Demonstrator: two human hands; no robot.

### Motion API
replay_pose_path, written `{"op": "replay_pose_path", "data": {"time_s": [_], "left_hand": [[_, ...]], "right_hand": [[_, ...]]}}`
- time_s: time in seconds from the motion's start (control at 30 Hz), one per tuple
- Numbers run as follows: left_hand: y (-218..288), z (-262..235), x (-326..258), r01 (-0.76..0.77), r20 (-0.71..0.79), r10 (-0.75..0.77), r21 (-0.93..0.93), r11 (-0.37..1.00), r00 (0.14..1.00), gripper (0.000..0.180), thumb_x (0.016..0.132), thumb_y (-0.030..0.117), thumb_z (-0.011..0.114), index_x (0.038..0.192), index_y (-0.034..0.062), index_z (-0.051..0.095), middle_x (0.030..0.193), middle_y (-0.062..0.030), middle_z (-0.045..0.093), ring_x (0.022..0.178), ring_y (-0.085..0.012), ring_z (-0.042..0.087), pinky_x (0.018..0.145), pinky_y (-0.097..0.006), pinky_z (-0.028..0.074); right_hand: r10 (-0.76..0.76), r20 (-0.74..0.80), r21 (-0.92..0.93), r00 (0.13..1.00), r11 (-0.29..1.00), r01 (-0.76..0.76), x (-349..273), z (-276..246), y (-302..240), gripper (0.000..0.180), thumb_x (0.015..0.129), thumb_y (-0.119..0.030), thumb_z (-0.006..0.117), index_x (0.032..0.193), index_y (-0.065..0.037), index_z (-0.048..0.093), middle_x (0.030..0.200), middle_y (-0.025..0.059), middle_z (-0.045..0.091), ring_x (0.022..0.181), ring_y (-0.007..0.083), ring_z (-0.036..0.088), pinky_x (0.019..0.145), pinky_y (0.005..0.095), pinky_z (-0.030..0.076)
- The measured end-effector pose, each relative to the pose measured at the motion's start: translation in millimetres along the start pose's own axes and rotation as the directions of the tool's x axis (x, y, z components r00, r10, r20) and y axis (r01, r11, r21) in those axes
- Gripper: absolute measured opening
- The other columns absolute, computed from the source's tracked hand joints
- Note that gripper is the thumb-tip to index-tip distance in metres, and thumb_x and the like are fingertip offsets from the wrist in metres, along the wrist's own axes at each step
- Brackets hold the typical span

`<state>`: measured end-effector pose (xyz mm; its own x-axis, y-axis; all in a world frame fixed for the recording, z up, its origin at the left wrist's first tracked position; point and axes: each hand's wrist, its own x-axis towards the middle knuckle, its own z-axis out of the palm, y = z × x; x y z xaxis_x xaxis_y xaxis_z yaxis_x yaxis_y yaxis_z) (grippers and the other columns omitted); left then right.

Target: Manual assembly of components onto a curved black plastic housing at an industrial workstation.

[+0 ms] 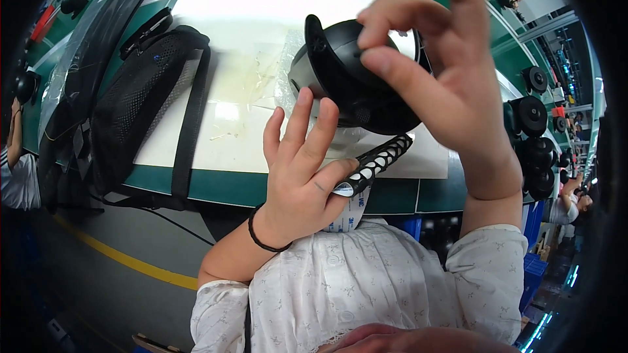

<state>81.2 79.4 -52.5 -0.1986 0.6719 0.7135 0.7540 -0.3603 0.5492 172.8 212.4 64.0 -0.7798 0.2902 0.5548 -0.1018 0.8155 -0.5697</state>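
Observation:
My left hand (pixel 297 170) pinches a black strip with a row of white ovals (pixel 379 165) between thumb and index finger. Its other fingers are spread toward a rounded black and grey device (pixel 340 59) lying on the table. From below that hand hangs a white strip with blue print (pixel 353 212). Raised over the device is my right hand (pixel 445 68), thumb and index fingertip brought close together; whether something small is between them I cannot make out. The right hand hides part of the device.
On the left of the white table mat (pixel 229 0) lies a black mesh bag (pixel 140 85) with a strap. Beyond it is a clear plastic-wrapped black item (pixel 95 46). Scraps of clear film (pixel 245 85) lie mid-mat. Several black round devices (pixel 530 117) stand at right. Other people work at both sides.

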Motion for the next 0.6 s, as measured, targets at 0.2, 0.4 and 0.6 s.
{"op": "replay_pose_path", "data": {"time_s": [0.2, 0.4, 0.6], "left_hand": [[5.4, 3.2, 4.4, -0.026, 0.016, 0.027, -0.058, 0.998, 1.0, 0.01, 0.057, 0.009, 0.06, 0.067, 0.0081, 0.058, 0.13, -0.0185, 0.038, 0.123, -0.0398, 0.031, 0.099, -0.049, 0.015], [-1.8, 1.1, -1.2, -0.003, 0.014, 0.003, -0.038, 0.999, 1.0, 0.011, 0.057, 0.009, 0.059, 0.068, 0.0082, 0.059, 0.13, -0.0178, 0.039, 0.123, -0.04, 0.03, 0.098, -0.049, 0.016], [0.6, -0.4, 1.7, -0.021, 0.015, 0.021, -0.017, 1.0, 1.0, 0.014, 0.056, 0.01, 0.06, 0.07, 0.0085, 0.059, 0.13, -0.0177, 0.039, 0.122, -0.0403, 0.031, 0.097, -0.05, 0.017]], "right_hand": [[0.527, 0.302, 0.184, 0.795, 0.786, -0.591, 30.9, -16.7, -23.6, 0.05, 0.082, -0.006, 0.05, 0.123, -0.005, 0.02, 0.094, 0.0144, 0.053, 0.09, 0.0161, 0.052, 0.08, 0.0274, 0.04], [0.124, 0.131, 0.007, 0.984, 0.992, -0.126, 21.5, 12.9, -0.1, 0.056, 0.075, 0.003, 0.054, 0.123, -0.002, 0.025, 0.09, 0.0125, 0.056, 0.089, 0.0187, 0.056, 0.079, 0.0292, 0.043], [-0.195, 0.159, -0.375, 0.968, 0.895, 0.242, 6.5, 10.2, 0.8, 0.049, 0.072, 0.007, 0.056, 0.117, -0.004, 0.038, 0.094, 0.0102, 0.059, 0.089, 0.021, 0.059, 0.085, 0.0317, 0.037]]}}
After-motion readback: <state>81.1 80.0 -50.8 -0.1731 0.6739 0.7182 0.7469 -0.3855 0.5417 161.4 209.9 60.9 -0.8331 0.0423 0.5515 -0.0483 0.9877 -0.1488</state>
